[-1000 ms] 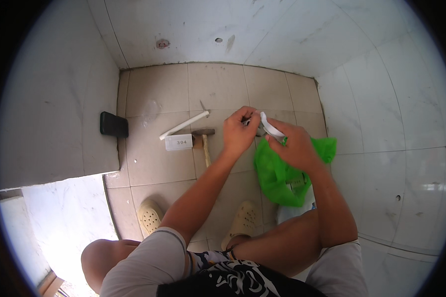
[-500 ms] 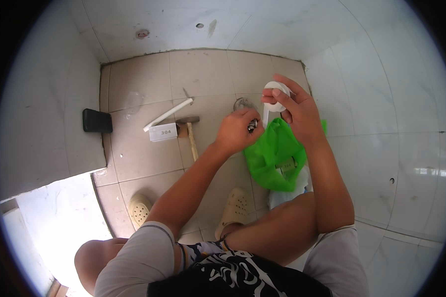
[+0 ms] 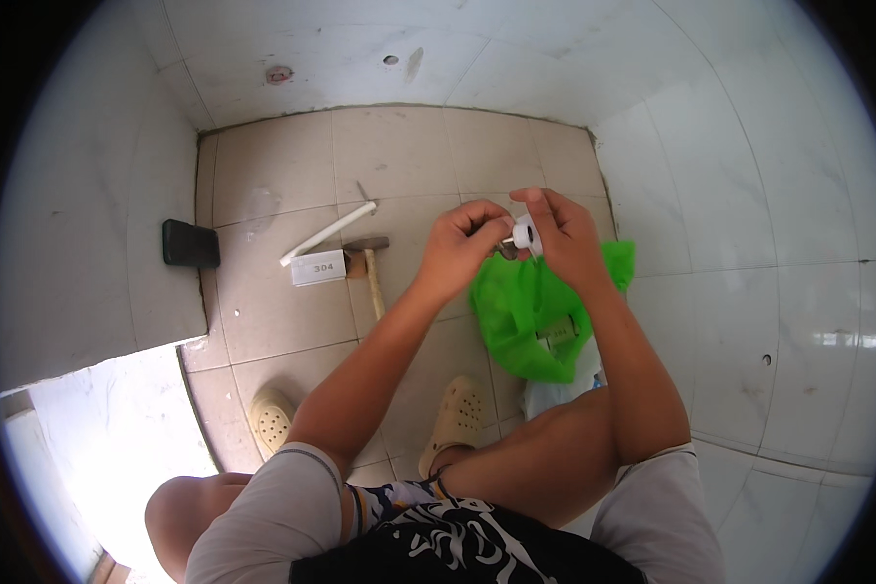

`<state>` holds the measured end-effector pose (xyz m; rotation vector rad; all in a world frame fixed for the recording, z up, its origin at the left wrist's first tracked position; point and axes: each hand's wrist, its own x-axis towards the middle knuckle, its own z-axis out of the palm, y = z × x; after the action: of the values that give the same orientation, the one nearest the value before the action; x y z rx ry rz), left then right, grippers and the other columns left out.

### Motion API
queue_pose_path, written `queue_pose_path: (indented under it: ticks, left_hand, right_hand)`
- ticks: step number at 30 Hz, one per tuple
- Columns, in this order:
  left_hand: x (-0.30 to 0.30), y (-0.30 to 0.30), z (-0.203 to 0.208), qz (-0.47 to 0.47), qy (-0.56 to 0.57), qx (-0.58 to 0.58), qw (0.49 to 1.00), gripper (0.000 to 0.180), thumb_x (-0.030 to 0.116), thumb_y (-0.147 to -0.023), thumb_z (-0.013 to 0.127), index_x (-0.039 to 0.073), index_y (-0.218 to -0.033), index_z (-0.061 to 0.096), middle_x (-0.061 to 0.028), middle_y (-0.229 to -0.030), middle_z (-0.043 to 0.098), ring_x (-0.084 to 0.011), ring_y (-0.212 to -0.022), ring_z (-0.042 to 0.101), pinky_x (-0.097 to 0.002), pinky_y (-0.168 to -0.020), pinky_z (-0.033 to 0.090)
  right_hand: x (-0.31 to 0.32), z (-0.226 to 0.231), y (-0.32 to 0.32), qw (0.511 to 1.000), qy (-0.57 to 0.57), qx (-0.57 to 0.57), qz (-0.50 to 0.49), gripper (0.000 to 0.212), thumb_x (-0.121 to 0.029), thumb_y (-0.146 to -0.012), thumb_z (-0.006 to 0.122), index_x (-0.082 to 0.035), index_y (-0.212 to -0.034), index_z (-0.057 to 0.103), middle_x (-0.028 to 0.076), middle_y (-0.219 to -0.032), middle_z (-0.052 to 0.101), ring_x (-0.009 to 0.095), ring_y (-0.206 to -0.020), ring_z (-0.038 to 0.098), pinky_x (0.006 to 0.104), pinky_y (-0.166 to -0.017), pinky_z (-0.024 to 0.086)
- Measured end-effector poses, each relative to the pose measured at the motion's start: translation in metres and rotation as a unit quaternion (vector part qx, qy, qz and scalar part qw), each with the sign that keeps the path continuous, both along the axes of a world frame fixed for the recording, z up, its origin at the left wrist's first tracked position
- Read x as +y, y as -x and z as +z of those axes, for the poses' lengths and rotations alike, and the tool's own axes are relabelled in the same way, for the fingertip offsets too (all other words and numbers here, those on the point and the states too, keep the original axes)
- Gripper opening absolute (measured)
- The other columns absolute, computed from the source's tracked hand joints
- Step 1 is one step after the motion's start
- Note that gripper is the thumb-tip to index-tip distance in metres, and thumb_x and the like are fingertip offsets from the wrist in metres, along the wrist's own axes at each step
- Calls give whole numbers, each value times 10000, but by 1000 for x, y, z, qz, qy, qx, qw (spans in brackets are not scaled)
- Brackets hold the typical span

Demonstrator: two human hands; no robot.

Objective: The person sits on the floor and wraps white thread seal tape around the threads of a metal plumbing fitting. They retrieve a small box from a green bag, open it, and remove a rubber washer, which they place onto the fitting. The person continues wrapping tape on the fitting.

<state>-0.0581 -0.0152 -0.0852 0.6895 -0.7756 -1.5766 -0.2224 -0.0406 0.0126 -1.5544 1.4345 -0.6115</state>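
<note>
In front of me my left hand (image 3: 462, 241) is closed on a small shiny metal fitting (image 3: 507, 251), mostly covered by the fingers. My right hand (image 3: 563, 237) grips a roll of white thread seal tape (image 3: 524, 237), held edge-on right beside the fitting. Part of the roll is hidden by the right hand's fingers. Under both hands lies an open green bag (image 3: 530, 326) with a small box (image 3: 559, 333) inside.
To the left on the tiled floor (image 3: 273, 321) are a hammer (image 3: 374, 282), a white and brown box (image 3: 318, 268) and a white tube (image 3: 329, 234). A dark phone (image 3: 191, 243) rests by the left wall. Tiled walls (image 3: 740, 224) close in the space.
My right hand has brought the tape roll down and left against the fitting and turned it edge-on. My left hand has turned, with its fingertips now at the roll.
</note>
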Motion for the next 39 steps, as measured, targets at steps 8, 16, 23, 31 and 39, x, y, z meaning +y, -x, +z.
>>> queue_pose_path:
  ticks: [8,16,23,31,39]
  left_hand:
    - [-12,-21,-1,-6,-125,125,984,170,214,-961,737,55,-1021,748,10,-828,674,-63,-657,552,-236,-576,391]
    - [-5,-15,-2,51,-36,-6,998,149,162,-968,725,77,-1090,725,22,-924,657,-59,-780,544,-256,-651,421]
    - [-9,-10,-12,32,-75,112,990,127,144,-986,712,78,-1094,710,13,-976,694,-60,-799,553,-257,-658,416]
    - [-18,-7,-16,166,-28,-101,980,177,121,-926,806,51,-1072,734,42,-923,678,-47,-758,521,-235,-653,432]
    - [-17,-17,-30,161,126,-295,934,247,162,-914,825,35,-1086,703,-33,-895,708,-90,-764,611,-287,-714,544]
  right_hand:
    - [11,-2,-8,981,113,109,113,399,-360,-1123,632,-43,-1354,702,35,-910,712,108,-842,653,285,-771,534]
    - [9,-6,-16,935,243,239,98,391,-346,-1106,646,-30,-1329,701,162,-978,762,260,-838,728,360,-785,563]
    - [13,0,-26,940,220,245,96,395,-372,-1110,623,-32,-1284,723,176,-975,770,337,-859,746,391,-787,564]
    - [17,5,-23,942,113,293,118,418,-371,-1040,698,-77,-1337,716,186,-947,765,360,-830,735,428,-746,546]
    - [20,12,-10,944,128,267,148,488,-273,-946,762,-115,-1402,690,170,-1055,779,377,-924,729,455,-821,567]
